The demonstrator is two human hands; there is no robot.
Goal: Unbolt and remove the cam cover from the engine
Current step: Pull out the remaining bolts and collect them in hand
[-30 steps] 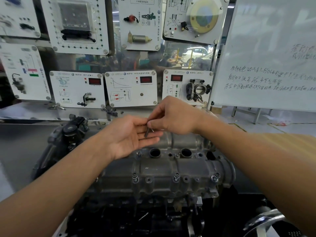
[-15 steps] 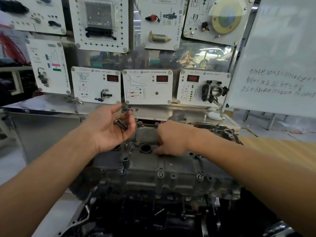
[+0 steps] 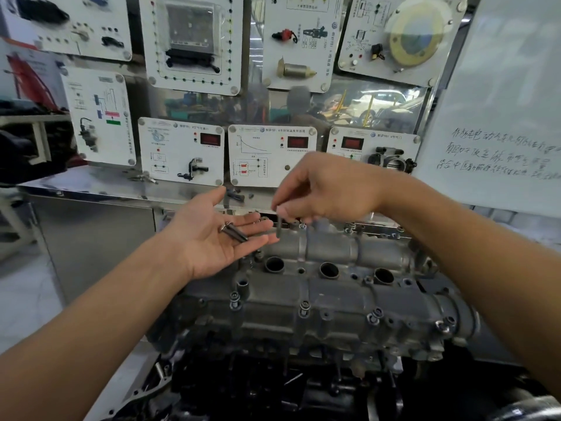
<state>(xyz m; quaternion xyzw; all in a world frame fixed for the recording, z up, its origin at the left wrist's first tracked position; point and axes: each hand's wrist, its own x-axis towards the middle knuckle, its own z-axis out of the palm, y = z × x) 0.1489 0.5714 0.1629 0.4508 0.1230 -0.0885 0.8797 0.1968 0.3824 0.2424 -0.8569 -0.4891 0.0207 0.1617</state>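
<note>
Right fingertips (image 3: 283,208) pinch the top of a dark bolt (image 3: 278,227), which hangs straight down, its lower end just beside the left fingertips. The other fingers of the right hand (image 3: 328,189) are loosely curled, palm down, and the hand is held above the far edge of the cover. Motion blur here, so the bolt head is not clear.

Left fingers (image 3: 253,230) are straight and slightly spread, palm up. The left hand (image 3: 209,241) is flat like a tray, with loose bolts (image 3: 234,232) lying across the base of the fingers. At least two, exact count cannot be told. This hand hovers over the left end of the cover, not touching it.

The cam cover (image 3: 334,299) sits on the engine (image 3: 273,375) below both hands, grey cast metal running left to right. Three round plug holes (image 3: 329,270) lie in a row along its middle. Several seated bolts (image 3: 304,308) stand in the bosses along the near edge, and a few more along the far edge under the right hand.

Behind the engine is a steel bench (image 3: 91,226). Above it, white training panels (image 3: 271,156) with red displays and mounted parts. A whiteboard (image 3: 501,117) with handwriting stands at the right.
</note>
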